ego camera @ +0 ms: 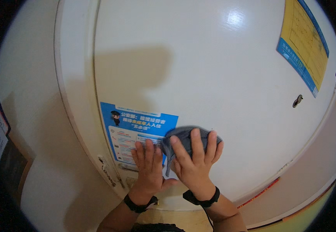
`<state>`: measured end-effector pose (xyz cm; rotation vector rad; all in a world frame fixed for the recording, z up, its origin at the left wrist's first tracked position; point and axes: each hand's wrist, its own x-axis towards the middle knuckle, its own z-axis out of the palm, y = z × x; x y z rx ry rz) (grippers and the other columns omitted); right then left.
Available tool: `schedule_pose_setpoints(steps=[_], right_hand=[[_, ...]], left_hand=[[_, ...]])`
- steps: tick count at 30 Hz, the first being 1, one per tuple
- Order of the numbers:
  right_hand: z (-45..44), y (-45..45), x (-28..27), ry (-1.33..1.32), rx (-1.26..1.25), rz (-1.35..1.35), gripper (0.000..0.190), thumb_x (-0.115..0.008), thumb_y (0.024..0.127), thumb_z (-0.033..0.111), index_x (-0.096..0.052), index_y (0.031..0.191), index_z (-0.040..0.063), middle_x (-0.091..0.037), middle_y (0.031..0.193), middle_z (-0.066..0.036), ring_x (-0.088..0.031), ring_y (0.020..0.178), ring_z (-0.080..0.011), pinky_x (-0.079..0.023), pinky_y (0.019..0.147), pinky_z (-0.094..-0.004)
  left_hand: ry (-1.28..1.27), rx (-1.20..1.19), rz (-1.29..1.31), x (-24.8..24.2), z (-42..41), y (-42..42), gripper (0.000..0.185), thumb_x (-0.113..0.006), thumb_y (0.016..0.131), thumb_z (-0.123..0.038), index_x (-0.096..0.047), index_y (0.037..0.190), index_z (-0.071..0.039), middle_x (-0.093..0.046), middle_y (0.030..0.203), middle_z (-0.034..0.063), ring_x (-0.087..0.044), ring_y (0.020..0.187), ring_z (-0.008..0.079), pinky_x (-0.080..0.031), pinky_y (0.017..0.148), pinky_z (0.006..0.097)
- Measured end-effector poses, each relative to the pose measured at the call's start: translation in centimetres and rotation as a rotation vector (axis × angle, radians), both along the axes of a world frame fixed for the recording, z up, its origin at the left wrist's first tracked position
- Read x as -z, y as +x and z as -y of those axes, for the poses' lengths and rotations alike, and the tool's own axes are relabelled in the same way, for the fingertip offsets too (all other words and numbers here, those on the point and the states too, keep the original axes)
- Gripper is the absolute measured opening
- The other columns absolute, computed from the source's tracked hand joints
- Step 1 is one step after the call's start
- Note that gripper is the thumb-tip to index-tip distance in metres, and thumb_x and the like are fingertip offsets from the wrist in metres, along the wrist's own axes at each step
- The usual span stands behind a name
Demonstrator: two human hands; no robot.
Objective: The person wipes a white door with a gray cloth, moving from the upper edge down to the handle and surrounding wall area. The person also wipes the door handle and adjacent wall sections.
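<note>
A white door fills most of the view. My right hand lies over a dark grey cloth, its fingers spread on it against the door. One fold of the cloth hangs down beside the thumb. To the left, my left hand reaches over the lower part of a blue and white poster, fingers extended and thumb out to the side. It holds nothing. The cloth overlaps the poster's right edge. Black bands circle both wrists, and a thin cable runs from the right one.
Another poster, yellow and blue, hangs at upper right above a small metal lock fitting. The white door frame stands at left, with a metal strike plate low down. Framed notices hang on the left wall.
</note>
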<state>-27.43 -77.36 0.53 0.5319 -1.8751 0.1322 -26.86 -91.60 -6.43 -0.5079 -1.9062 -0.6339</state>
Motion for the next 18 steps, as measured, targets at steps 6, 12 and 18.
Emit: schedule_pose_setpoints(steps=[6,12,18], right_hand=[[0.4,0.1,2.6,0.083,0.019,-0.006,0.045,-0.062,0.090,0.030,-0.058,0.134,0.038,-0.040,0.152,-0.004,-0.026,0.142,-0.0373,-0.004,0.117,-0.0568],[4.1,0.5,-3.7,0.000,-0.037,0.045,0.047,-0.060,0.090,0.025,-0.058,0.135,0.036,-0.041,0.151,-0.005,-0.027,0.141,-0.0386,-0.004,0.116,-0.0563],[4.6,0.0,0.2,0.081,0.007,0.003,0.044,-0.060,0.091,0.027,-0.058,0.134,0.037,-0.042,0.151,-0.005,-0.026,0.142,-0.0383,-0.005,0.116,-0.0568]], left_hand=[[-0.004,0.050,0.014,0.5,0.9,0.4,0.098,-0.035,0.093,-0.070,-0.010,0.153,0.004,-0.008,0.159,0.0283,0.003,0.148,0.0451,0.007,0.115,0.0582],[0.038,0.115,-0.003,-0.2,1.7,1.2,0.093,-0.038,0.094,-0.065,-0.017,0.152,0.005,-0.012,0.156,0.0340,-0.008,0.146,0.0478,-0.003,0.114,0.0609],[0.149,0.026,-0.026,0.7,3.6,1.6,0.090,-0.038,0.095,-0.063,-0.013,0.153,0.001,-0.010,0.157,0.0311,-0.006,0.146,0.0472,-0.009,0.114,0.0615]])
